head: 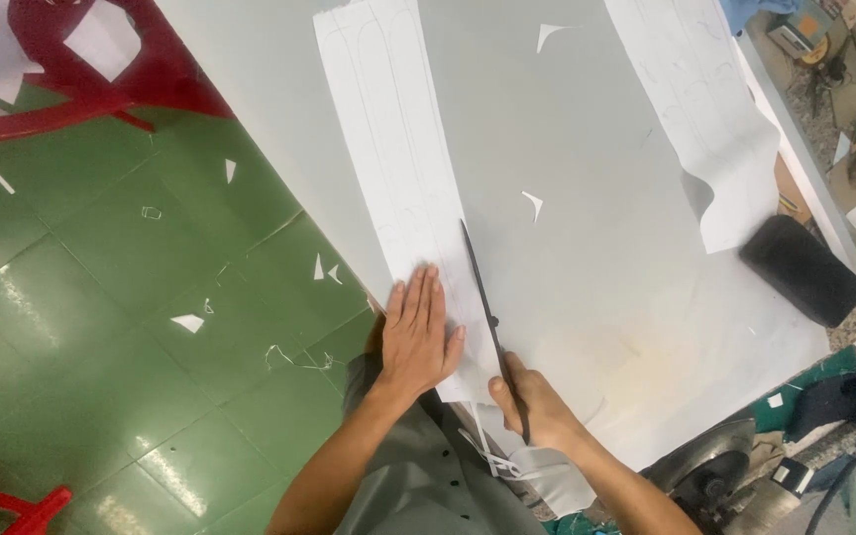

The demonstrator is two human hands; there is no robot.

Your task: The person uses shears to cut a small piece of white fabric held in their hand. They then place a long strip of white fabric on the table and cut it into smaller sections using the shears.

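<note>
- The left hand (416, 332) lies flat, fingers together and spread on nothing, pressing the near end of a long white paper strip (398, 168) onto the grey surface (587, 248). It grips nothing; the palm alone holds the strip down.
- The right hand (537, 401) is closed around the handles of a pair of dark scissors (487, 317). The blades point away from the person and run along the right edge of the strip, just beside the left hand's fingertips.
- The blades look nearly closed; I cannot tell whether paper sits between them at this angle.
- Faint curved outlines show on the strip, running lengthwise. The cut line appears to follow its right-hand side.
- Judgement: the step in hand is a lengthwise cut, only begun, with most of the strip lying uncut toward the far edge of the surface.
- Judgement: the next move calls for opening the blades, sliding them forward along the line, and shifting the pressing hand up the strip so the paper stays flat.
- A second white sheet (705, 129) hangs curled at the right of the surface, well apart from the hands; a black pad (802, 269) lies near it.
- Small paper scraps (187, 322) lie scattered on the green floor (101, 297); a red chair (101, 69) stands at the upper left.
</note>
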